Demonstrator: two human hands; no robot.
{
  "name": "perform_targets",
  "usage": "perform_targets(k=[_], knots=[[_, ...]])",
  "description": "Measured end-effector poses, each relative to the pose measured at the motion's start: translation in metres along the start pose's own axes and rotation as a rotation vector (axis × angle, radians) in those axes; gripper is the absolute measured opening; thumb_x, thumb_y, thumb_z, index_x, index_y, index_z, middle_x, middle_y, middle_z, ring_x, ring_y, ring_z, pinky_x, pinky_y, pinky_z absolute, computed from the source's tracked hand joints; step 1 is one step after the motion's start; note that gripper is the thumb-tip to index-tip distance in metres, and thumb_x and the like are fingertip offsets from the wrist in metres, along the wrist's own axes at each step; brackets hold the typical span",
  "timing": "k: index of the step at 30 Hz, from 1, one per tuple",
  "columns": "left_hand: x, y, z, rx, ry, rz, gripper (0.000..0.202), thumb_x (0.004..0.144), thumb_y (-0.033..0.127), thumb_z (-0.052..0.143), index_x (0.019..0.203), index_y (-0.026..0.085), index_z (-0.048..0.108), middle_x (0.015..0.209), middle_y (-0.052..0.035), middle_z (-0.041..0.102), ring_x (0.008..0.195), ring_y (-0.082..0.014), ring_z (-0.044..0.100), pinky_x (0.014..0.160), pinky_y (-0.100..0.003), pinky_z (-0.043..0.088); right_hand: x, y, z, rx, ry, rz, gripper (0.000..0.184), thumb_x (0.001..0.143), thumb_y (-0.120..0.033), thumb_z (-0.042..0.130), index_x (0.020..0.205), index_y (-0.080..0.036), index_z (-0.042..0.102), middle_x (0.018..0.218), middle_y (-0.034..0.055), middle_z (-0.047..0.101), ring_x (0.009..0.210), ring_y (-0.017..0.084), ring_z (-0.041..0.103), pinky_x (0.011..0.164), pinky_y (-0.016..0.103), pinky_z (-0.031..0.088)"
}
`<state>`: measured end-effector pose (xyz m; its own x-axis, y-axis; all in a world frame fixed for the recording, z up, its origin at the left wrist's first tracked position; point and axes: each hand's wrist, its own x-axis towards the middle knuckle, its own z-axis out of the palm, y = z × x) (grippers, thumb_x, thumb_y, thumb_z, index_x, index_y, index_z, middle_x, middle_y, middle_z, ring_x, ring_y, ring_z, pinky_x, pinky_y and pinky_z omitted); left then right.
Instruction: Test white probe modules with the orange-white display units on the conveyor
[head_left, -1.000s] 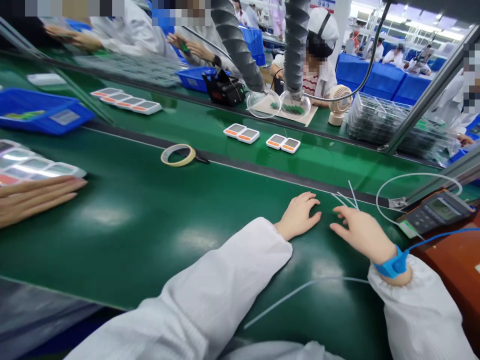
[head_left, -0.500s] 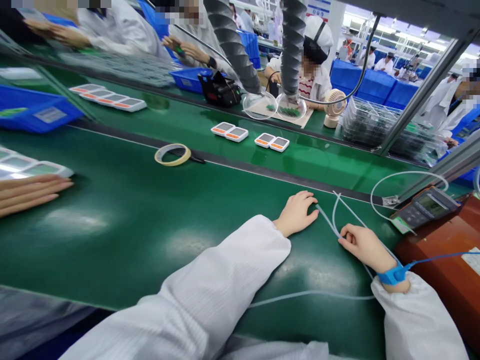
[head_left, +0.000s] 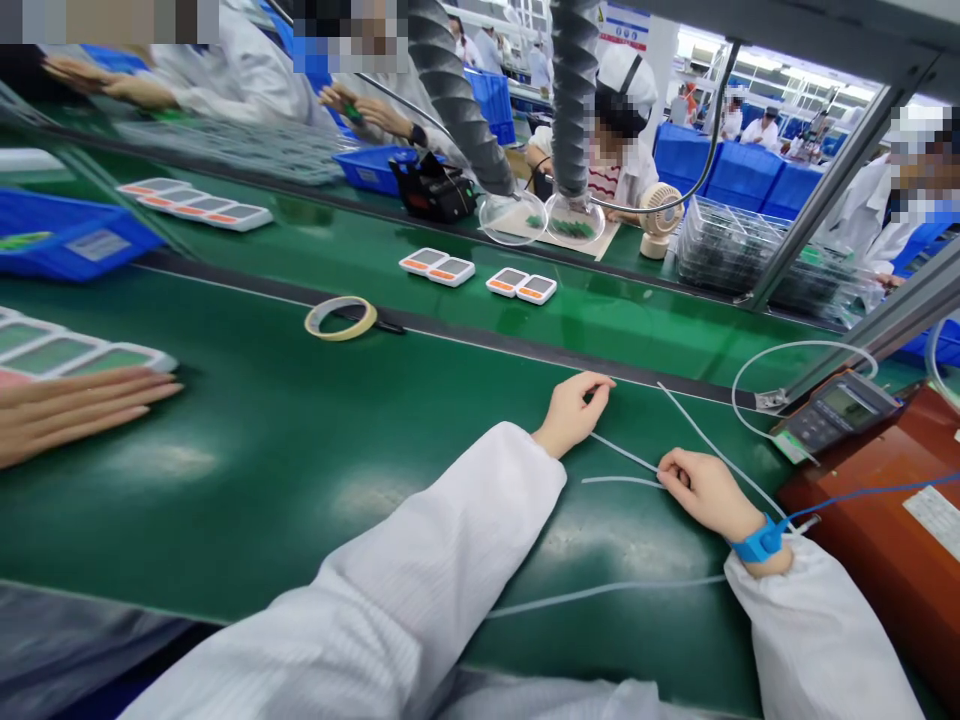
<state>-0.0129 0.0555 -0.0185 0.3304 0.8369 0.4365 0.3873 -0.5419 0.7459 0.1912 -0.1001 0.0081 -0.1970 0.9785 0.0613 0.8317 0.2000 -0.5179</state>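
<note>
Pale strands (head_left: 626, 453): two lengths emerge from the right hand (head_left: 709, 490), pointing left of the grip; whether they are one folded piece is unclear. Right grip: narrow, thumb against curled fingers, pinching them. Probable reason: a fingertip hold keeps two thin, springy pieces together and leaves their ends free.

Left hand (head_left: 574, 410): left of the grip and slightly farther out, fingers curled, thumb close to forefinger. Cannot tell whether anything is between them. The upper strand's visible end lies just beside it.

Beyond the grip, a loose strand (head_left: 697, 432) slants back toward the right wrist; a nearer strand (head_left: 600, 595) passes between the sleeves. Blue strap (head_left: 761, 542) on the right wrist, corded; presumably static grounding.

Right of the grip: meter (head_left: 844, 408) against an orange-brown box (head_left: 892, 500), apparently propped for its display to be read. Far left: tape roll (head_left: 341, 318), then a co-worker's hand (head_left: 90, 410) alongside white-framed units (head_left: 67, 350).

Surface: glossy green worktop (head_left: 262, 480), reflecting lamps. Room: grey ducts (head_left: 574, 100) over the opposite bench, white-coated workers behind.
</note>
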Motion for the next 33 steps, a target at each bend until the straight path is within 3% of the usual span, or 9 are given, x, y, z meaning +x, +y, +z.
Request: perform_targets(k=[4, 9, 13, 19, 23, 26, 29, 31, 33], knots=[[0.006, -0.008, -0.004, -0.028, 0.092, -0.038, 0.025, 0.090, 0.028, 0.047, 0.090, 0.019, 0.070, 0.092, -0.0055, 0.075, 0.083, -0.0188, 0.069, 0.078, -0.032, 0.055, 0.001, 0.008, 0.009, -0.075, 0.100, 0.060, 0.013, 0.094, -0.022, 0.052, 0.102, -0.019, 0.062, 0.079, 0.0015, 0.063, 0.074, 0.018, 0.061, 0.070, 0.029, 0.046], [0.005, -0.009, -0.001, -0.056, 0.059, -0.034, 0.020, 0.085, 0.026, 0.053, 0.086, 0.020, 0.071, 0.087, -0.0035, 0.075, 0.078, -0.0181, 0.068, 0.074, -0.030, 0.055, 0.002, 0.016, 0.013, -0.145, 0.171, 0.097, 0.021, 0.094, -0.019, 0.047, 0.107, -0.018, 0.064, 0.103, 0.0102, 0.063, 0.097, 0.025, 0.060, 0.085, 0.038, 0.047], [0.004, -0.005, 0.000, -0.065, 0.054, -0.027, 0.018, 0.084, 0.025, 0.054, 0.084, 0.020, 0.072, 0.086, -0.0038, 0.075, 0.079, -0.0185, 0.069, 0.076, -0.032, 0.055, 0.001, 0.008, 0.005, -0.108, 0.089, 0.002, 0.020, 0.091, -0.014, 0.048, 0.101, -0.021, 0.065, 0.097, 0.0054, 0.064, 0.091, 0.021, 0.060, 0.082, 0.033, 0.047], [0.005, -0.008, -0.002, -0.073, 0.081, -0.068, 0.021, 0.086, 0.027, 0.051, 0.084, 0.019, 0.071, 0.087, -0.0041, 0.075, 0.079, -0.0183, 0.069, 0.076, -0.032, 0.056, -0.005, -0.015, -0.005, -0.077, -0.122, -0.142, 0.022, 0.074, -0.004, 0.052, 0.084, -0.021, 0.060, 0.082, 0.0009, 0.060, 0.081, 0.019, 0.054, 0.076, 0.030, 0.041], [0.005, -0.010, -0.001, -0.071, 0.045, -0.075, 0.020, 0.085, 0.027, 0.053, 0.084, 0.020, 0.071, 0.084, -0.0029, 0.075, 0.077, -0.0177, 0.069, 0.074, -0.031, 0.055, -0.009, -0.024, -0.005, -0.083, -0.199, -0.173, 0.020, 0.071, -0.004, 0.055, 0.081, -0.021, 0.058, 0.079, -0.0003, 0.060, 0.078, 0.018, 0.053, 0.074, 0.030, 0.039], [0.003, -0.009, 0.001, -0.065, 0.031, -0.072, 0.020, 0.085, 0.026, 0.053, 0.084, 0.020, 0.072, 0.084, -0.0028, 0.075, 0.076, -0.0174, 0.069, 0.073, -0.030, 0.055, -0.009, -0.026, -0.002, -0.070, -0.218, -0.191, 0.013, 0.078, -0.009, 0.060, 0.081, -0.022, 0.058, 0.075, -0.0010, 0.061, 0.076, 0.018, 0.054, 0.073, 0.031, 0.039], [0.003, -0.008, 0.000, -0.050, 0.031, -0.060, 0.020, 0.085, 0.026, 0.053, 0.084, 0.020, 0.072, 0.085, -0.0029, 0.075, 0.077, -0.0177, 0.069, 0.073, -0.030, 0.055, -0.006, -0.022, 0.005, -0.048, -0.086, -0.175, 0.006, 0.091, -0.023, 0.058, 0.087, -0.021, 0.061, 0.082, 0.0027, 0.064, 0.081, 0.020, 0.058, 0.077, 0.033, 0.044], [0.003, -0.007, -0.003, -0.032, 0.034, -0.047, 0.020, 0.085, 0.026, 0.053, 0.085, 0.020, 0.072, 0.087, -0.0032, 0.076, 0.080, -0.0186, 0.069, 0.075, -0.031, 0.055, -0.002, -0.016, 0.013, -0.123, 0.124, -0.112, 0.013, 0.096, -0.028, 0.054, 0.099, -0.020, 0.064, 0.102, 0.0094, 0.066, 0.099, 0.025, 0.058, 0.087, 0.038, 0.046], [0.006, -0.006, -0.010, -0.008, 0.043, -0.037, 0.021, 0.086, 0.027, 0.052, 0.086, 0.020, 0.072, 0.090, -0.0038, 0.076, 0.085, -0.0199, 0.069, 0.078, -0.032, 0.055, 0.002, -0.008, 0.020, -0.270, 0.324, 0.001, 0.024, 0.096, -0.029, 0.054, 0.116, -0.019, 0.063, 0.130, 0.0158, 0.056, 0.125, 0.033, 0.047, 0.098, 0.048, 0.042]])
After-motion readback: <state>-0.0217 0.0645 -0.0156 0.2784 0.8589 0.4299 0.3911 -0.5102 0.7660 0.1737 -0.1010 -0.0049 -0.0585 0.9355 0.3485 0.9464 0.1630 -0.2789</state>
